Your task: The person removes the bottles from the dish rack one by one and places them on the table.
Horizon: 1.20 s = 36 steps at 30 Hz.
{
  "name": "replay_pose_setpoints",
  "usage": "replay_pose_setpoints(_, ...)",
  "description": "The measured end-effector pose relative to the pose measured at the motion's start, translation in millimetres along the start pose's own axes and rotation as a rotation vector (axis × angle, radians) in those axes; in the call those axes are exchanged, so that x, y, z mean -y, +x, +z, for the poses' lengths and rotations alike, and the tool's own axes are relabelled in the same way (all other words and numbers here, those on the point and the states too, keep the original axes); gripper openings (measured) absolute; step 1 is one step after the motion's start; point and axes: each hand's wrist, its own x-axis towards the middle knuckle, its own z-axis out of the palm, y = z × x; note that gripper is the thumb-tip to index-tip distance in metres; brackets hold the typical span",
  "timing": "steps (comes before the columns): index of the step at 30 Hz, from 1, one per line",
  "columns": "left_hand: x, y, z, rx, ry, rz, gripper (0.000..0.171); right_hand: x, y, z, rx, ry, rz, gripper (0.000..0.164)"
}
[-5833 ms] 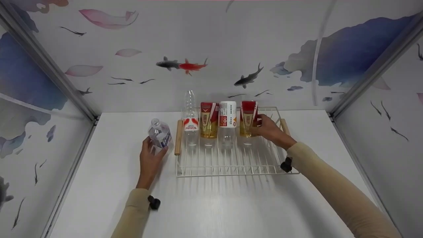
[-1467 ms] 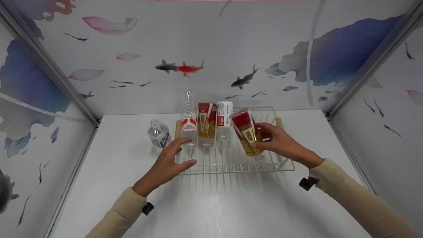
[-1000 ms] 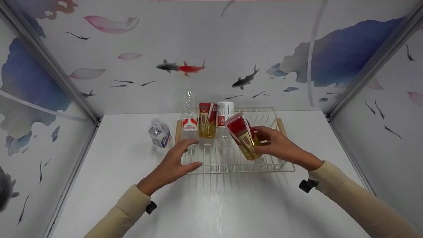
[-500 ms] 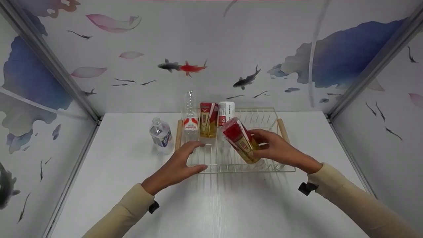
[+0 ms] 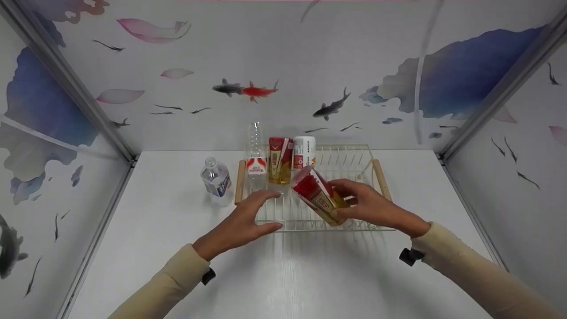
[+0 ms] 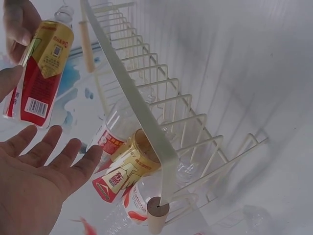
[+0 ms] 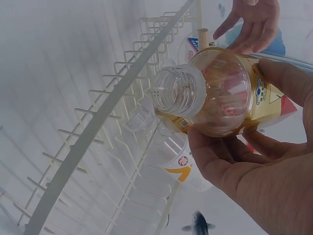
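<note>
My right hand [image 5: 365, 204] grips a clear plastic bottle with a red and gold label [image 5: 318, 195], tilted above the front of the wire rack. Its base points up to the left. The uncapped mouth [image 7: 178, 90] faces down in the right wrist view. My left hand [image 5: 241, 221] has its fingers and thumb spread with nothing between them, just left of the bottle and apart from it. Behind, upside down in the rack, are a tall clear bottle [image 5: 256, 166], a matching red and gold bottle [image 5: 279, 161] and a white-labelled bottle [image 5: 304, 148].
The cream wire rack [image 5: 343, 155] has a wooden handle [image 5: 382, 179] at each end. An uncapped clear bottle [image 5: 216, 179] stands upright on the white table [image 5: 155, 212], left of the rack. Printed walls [image 5: 283, 53] close off the back and sides.
My left hand has let go of the upright clear bottle and moved right. My right hand has lifted the red and gold bottle from the rack's right part, bringing it forward and tilting it further left.
</note>
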Motion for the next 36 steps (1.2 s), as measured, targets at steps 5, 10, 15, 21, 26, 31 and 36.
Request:
replay_pose_setpoints(5,-0.5,0.7,-0.3,-0.001,-0.01,0.032,0.073,2.7,0.9,3.1,0.009,-0.012,0.001,0.07)
replay_pose_setpoints(10,-0.8,0.4,-1.1,0.001,-0.015,0.042,0.072,5.8,0.1,6.1,0.025,-0.03,-0.007,0.07)
replay_pose_setpoints(15,-0.8,-0.7,-1.6,0.012,-0.011,0.032,0.075,7.7,-0.7,8.8,0.047,-0.052,-0.018,0.07)
replay_pose_setpoints(21,-2.4,-1.1,-1.5,0.017,-0.01,0.033,0.074,8.0,-1.7,11.6,0.067,-0.063,-0.026,0.068)
replay_pose_setpoints(26,-3.3,-0.9,-1.4,0.017,-0.016,0.06,0.074,8.9,-3.0,13.2,0.08,-0.077,-0.032,0.066)
replay_pose_setpoints(31,-3.6,-1.1,-0.2,0.016,-0.047,0.068,0.073,8.4,-4.4,15.2,0.087,-0.089,-0.028,0.067)
replay_pose_setpoints(36,-2.4,0.2,3.3,0.014,-0.1,0.071,0.073,6.3,-5.6,17.0,0.097,-0.1,-0.025,0.067)
